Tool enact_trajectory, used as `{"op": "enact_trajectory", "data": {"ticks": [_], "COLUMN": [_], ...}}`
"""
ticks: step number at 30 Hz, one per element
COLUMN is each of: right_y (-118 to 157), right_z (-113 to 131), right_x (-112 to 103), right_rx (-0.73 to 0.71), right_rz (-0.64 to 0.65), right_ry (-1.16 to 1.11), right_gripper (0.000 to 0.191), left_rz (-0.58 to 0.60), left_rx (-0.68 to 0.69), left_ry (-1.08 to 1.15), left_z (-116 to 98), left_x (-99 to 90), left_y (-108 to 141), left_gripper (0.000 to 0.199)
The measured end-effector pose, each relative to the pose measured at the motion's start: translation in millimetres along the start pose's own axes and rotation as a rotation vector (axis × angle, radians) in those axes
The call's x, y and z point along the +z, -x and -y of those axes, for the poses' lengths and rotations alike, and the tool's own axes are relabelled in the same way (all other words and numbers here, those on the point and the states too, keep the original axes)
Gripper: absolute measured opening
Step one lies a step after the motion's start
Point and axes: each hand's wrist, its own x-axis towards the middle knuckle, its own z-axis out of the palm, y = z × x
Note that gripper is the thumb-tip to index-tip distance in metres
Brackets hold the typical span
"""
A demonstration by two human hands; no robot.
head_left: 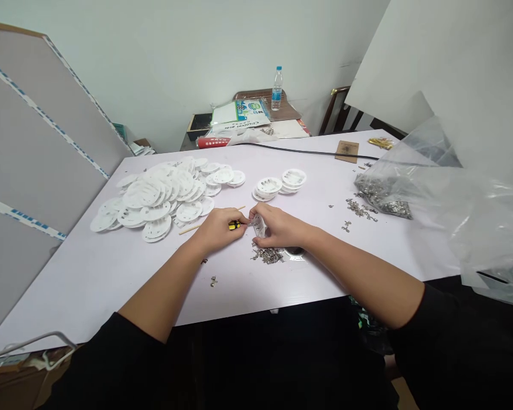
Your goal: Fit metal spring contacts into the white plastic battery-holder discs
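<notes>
My left hand point(224, 228) is wrapped round a yellow and black screwdriver point(235, 225), whose tip points right. My right hand point(277, 226) holds a small white disc point(259, 225) on edge between thumb and fingers, close to that tip. Just below the disc lies a pile of small metal pieces point(269, 255). A round dark-centred object point(294, 251) is partly hidden under my right wrist. Behind my hands sit two short stacks of white discs point(268, 185). A thin wooden stick point(190, 229) passes behind my left hand.
A large heap of white discs point(166, 191) covers the table's left part. To the right, a clear plastic bag point(385, 196) holds metal pieces, with more scattered beside it. A black cable point(299, 151) crosses the back edge. A water bottle point(276, 89) stands beyond the table.
</notes>
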Motion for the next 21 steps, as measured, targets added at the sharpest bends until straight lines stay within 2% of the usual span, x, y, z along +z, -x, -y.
{"op": "enact_trajectory", "data": {"ticks": [11, 21], "right_y": [-0.9, -1.7], "right_z": [0.5, 0.5], "right_x": [1.3, 2.2], "right_rx": [0.056, 0.047], "right_rz": [0.016, 0.016], "right_ry": [-0.047, -0.057], "right_gripper": [0.045, 0.044], "left_rz": [-0.012, -0.011], "left_rx": [-0.014, -0.01], "left_ry": [0.045, 0.025], "left_z": [-2.4, 0.4], "left_x": [2.1, 2.9], "left_y": [-2.4, -2.3], "left_gripper": [0.023, 0.021]}}
